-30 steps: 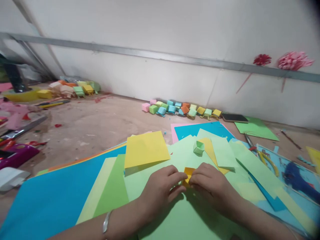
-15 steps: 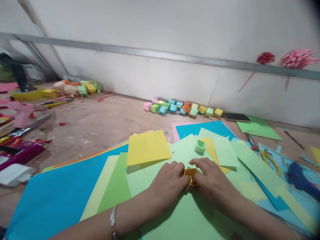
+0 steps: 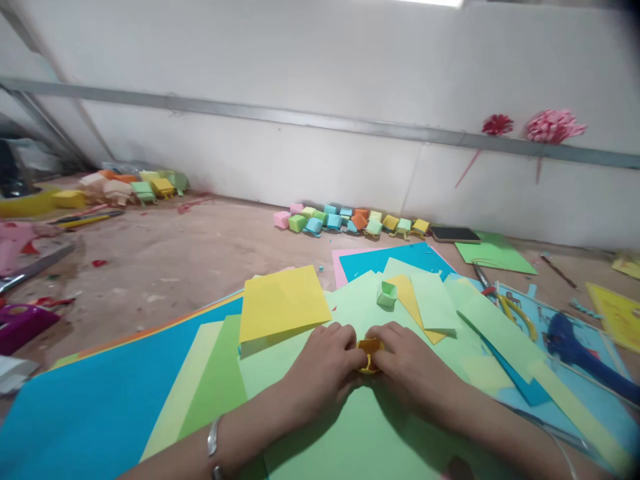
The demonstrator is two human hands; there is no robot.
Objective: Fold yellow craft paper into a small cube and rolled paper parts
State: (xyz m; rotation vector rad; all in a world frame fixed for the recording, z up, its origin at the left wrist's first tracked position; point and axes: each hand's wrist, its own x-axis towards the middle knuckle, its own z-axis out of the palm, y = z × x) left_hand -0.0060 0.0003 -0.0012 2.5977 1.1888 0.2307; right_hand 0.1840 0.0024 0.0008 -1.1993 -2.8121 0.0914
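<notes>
The left hand [image 3: 327, 357] and the right hand [image 3: 410, 360], fingers drawn in, pinch a small folded yellow paper piece [image 3: 370, 355] from opposite sides over a pale green sheet [image 3: 377, 443], with an open green paper box [image 3: 387, 294] just beyond and small paper figures [image 3: 334, 222] near the wall [image 3: 240, 157]

Prob. a craft workshop or craft corner; can't tell if it's in a home. Worktable [image 3: 200, 243] has a stained top w/ scraps [image 3: 99, 263], lots of coloured paper sheets [image 3: 120, 380], a yellow-handled tool [image 3: 531, 325], etc. Small folded-paper models [image 3: 334, 222] sit along the back; pink flower [image 3: 555, 127] & red flower [image 3: 497, 125] at a metal rail [image 3: 300, 119] on a plain white wall [image 3: 250, 47].
</notes>
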